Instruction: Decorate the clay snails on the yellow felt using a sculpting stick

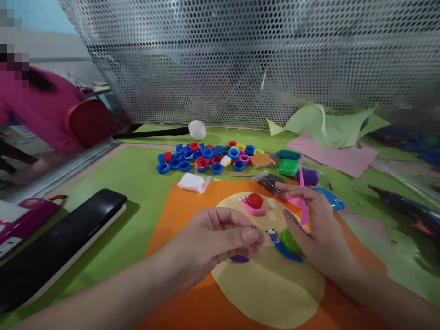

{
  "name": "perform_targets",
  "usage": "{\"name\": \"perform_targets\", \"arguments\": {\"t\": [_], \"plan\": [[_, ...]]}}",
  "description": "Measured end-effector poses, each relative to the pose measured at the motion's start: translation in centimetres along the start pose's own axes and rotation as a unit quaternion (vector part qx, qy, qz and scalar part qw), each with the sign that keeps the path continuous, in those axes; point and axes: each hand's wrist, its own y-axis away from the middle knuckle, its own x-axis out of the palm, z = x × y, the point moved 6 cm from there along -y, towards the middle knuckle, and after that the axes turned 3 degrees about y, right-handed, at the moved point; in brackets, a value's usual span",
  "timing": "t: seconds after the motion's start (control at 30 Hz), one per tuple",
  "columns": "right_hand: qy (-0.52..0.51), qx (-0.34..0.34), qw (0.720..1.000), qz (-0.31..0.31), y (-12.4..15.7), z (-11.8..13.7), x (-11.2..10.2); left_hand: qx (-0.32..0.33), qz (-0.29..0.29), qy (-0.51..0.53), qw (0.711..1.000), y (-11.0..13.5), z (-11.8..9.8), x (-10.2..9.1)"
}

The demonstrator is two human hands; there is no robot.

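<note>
My left hand (220,236) hovers over the orange sheet (178,220), fingertips pinched together right at the head of a blue clay snail with a green cap shell (287,245). Whether anything sits between those fingers is too small to tell. My right hand (316,224) rests beside the snail and grips a thin pink modelling tool (302,197) that points up and away. A pink clay snail with a red cap shell (254,204) lies further back on the yellow felt circle (271,288). A purple cap (239,259) peeks out under my left hand.
Several red, blue and other bottle caps (206,158) lie behind the sheet, beside clay packs: white (192,182), orange (261,160), green (288,167), purple (307,176). A black case (58,243) lies left, a glue gun (405,206) right. Paper scraps (330,133) sit before the mesh wall. A person in pink (37,110) is far left.
</note>
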Motion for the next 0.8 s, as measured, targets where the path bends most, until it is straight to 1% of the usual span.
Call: {"name": "perform_targets", "arguments": {"t": [0.2, 0.33, 0.47, 0.6, 0.7, 0.8], "plan": [[-0.012, -0.005, 1.000, 0.001, 0.2, 0.0, -0.1, -0.001, -0.003, -0.009, 1.000, 0.0, 0.2, 0.0], [-0.031, -0.015, 0.999, 0.007, 0.2, 0.4, -0.2, -0.002, 0.000, 0.005, 1.000, -0.2, 0.3, 0.0], [-0.041, -0.037, 0.998, 0.006, 0.3, 1.3, -0.4, -0.011, 0.011, 0.013, 1.000, -0.2, 0.6, 0.2], [-0.016, -0.066, 0.998, 0.013, 0.3, 2.2, -0.5, -0.016, 0.019, 0.003, 1.000, 0.0, 0.6, 0.5], [-0.064, -0.070, 0.995, 0.010, 0.3, 2.8, -0.9, -0.018, 0.018, -0.006, 1.000, 0.0, 0.7, 0.5], [-0.119, -0.066, 0.991, 0.020, 0.7, 3.8, -1.2, -0.019, 0.024, -0.005, 1.000, -0.1, 0.9, 0.5]]}}
